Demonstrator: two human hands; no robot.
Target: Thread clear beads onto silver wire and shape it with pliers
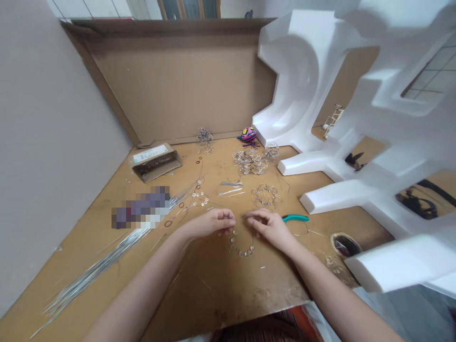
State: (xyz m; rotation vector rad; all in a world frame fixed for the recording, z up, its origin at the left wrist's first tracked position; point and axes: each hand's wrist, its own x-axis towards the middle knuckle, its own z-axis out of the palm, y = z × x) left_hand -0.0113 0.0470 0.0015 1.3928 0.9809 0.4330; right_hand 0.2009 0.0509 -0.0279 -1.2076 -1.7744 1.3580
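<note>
— Head view. Left hand [209, 223]?

— Fingertips curled into a narrow pinch, just above a beaded wire loop [242, 250] lying on the tan work board [228, 285].

— Right hand [269, 228]?

— Also narrow, near the loop's other side. Whether either hand grips wire, I cannot tell.

— Nearby?

— Teal-handled pliers [295, 218] just beside the right hand; beaded wire rosettes [266, 195] ahead; straight silver wire rods [96, 261] off left.

— Handling note?

— Thin wire likely kinks easily. Best to use light, even fingertip pressure, keep the loop flat on the board, and keep the beads evenly spaced.
</note>
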